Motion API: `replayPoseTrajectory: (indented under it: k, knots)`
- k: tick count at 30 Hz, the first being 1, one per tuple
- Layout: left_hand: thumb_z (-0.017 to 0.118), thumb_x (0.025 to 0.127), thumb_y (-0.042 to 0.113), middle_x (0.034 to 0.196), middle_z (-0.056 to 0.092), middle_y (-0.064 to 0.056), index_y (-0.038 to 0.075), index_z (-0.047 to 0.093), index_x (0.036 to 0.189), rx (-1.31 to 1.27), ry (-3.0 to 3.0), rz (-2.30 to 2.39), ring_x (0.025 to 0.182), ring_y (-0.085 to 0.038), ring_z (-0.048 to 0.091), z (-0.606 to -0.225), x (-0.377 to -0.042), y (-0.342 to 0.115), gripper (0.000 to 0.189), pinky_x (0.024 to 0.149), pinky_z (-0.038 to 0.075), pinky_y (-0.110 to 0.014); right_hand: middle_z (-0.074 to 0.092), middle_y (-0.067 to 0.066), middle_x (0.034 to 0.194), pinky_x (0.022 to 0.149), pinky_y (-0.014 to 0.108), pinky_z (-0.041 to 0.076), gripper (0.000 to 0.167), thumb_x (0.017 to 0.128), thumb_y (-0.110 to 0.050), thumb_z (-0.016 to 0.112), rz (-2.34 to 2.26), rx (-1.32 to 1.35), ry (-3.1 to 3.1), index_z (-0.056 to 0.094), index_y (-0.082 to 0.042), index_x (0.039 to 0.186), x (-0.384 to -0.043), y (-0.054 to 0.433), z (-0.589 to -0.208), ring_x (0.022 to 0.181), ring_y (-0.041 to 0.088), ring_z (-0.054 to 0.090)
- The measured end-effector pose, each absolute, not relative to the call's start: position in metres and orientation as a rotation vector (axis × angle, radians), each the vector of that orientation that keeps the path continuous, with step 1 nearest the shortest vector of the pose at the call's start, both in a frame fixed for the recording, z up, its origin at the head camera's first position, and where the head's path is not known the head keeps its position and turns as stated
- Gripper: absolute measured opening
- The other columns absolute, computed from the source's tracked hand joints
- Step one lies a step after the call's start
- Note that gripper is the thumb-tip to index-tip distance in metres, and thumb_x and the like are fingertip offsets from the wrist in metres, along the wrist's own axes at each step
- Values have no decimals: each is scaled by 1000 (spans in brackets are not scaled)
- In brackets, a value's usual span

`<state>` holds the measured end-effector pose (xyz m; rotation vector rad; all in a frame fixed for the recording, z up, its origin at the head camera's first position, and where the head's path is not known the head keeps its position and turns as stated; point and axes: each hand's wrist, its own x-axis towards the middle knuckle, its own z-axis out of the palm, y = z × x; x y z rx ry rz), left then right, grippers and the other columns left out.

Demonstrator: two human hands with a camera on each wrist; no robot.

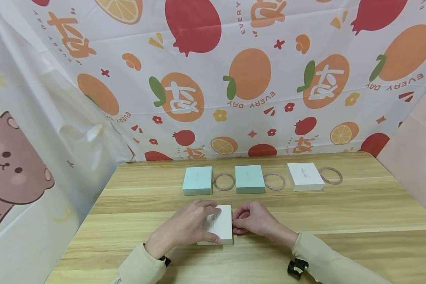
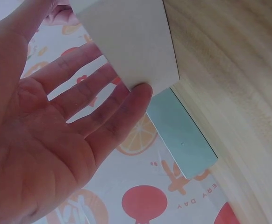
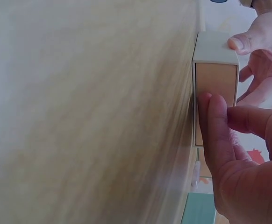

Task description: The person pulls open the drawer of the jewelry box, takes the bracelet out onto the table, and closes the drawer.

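Note:
A white drawer-style box (image 1: pixel 223 223) lies on the table in front of me. My left hand (image 1: pixel 186 225) holds it from the left, with the thumb at the near edge and the fingers across the top and far side. At the box's right end, my right hand (image 1: pixel 257 220) has its thumb and fingertips brought together. The right wrist view shows those fingertips against the box's tan inner drawer face (image 3: pixel 215 77), which sits flush within the white sleeve. Whatever small part lies between thumb and fingers is hidden.
Along the back of the wooden table (image 1: pixel 135 209) stand a mint box (image 1: pixel 198 179), another mint box (image 1: pixel 249 178) and a white box (image 1: pixel 305 175). To the right of each lies a pinkish translucent bangle (image 1: pixel 224 188). A fruit-printed cloth (image 1: pixel 213 126) hangs behind.

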<state>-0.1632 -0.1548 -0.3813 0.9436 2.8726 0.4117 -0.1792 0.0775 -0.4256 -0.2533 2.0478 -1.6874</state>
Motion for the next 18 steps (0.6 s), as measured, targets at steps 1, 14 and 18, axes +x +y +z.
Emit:
replayPoseTrajectory:
  k: [1, 14, 18]
  knots:
    - [90, 72, 49, 139, 65, -10, 12, 71, 129, 944, 2872, 414, 128, -33, 61, -381, -163, -155, 71, 98, 56, -50, 73, 8, 78, 69, 30, 64, 7, 88, 0, 73, -1686, -253, 2048, 71, 5, 94, -180, 77, -426, 70, 13, 73]
    - [89, 72, 49, 131, 70, -1, 17, 70, 121, 1024, 2897, 395, 123, -28, 64, -383, -163, -154, 62, 101, 55, -46, 71, 7, 75, 65, 29, 63, 5, 86, 2, 70, -1650, -288, 2099, 70, 3, 90, -180, 77, -427, 67, 13, 72]
    - [89, 73, 49, 131, 69, -1, 17, 70, 120, 1025, 2897, 389, 123, -28, 63, -383, -162, -155, 61, 102, 54, -46, 70, 7, 74, 65, 29, 62, 5, 85, 2, 70, -1641, -299, 2109, 70, 3, 90, -180, 77, -427, 66, 13, 71]
